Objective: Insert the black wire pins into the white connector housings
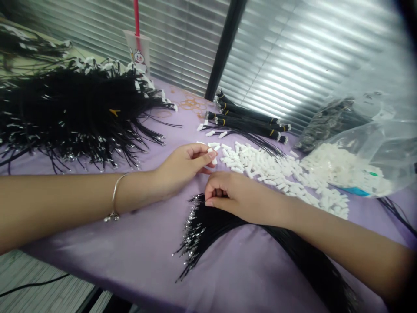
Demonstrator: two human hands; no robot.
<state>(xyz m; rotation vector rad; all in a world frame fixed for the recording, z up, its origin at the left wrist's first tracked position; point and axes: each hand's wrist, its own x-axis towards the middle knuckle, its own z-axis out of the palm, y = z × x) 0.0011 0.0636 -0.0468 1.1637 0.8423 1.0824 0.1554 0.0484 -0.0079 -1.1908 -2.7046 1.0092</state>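
Note:
My left hand (182, 167) pinches a small white plastic connector (213, 153) between thumb and fingers, at the near edge of a pile of white connectors (270, 167). A thin bracelet (114, 204) sits on that wrist. My right hand (234, 193) is curled closed just below it, resting on a fanned bundle of black wires (208, 226) with metal tips; its fingers seem to pinch wire ends, but what they hold is hidden.
A large heap of finished black wires (71, 117) fills the left of the purple table (130, 243). Tied wire bundles (247, 119) lie at the back, with rubber bands (192, 104) and a cup (138, 50). A clear plastic bag (368, 148) of connectors lies right.

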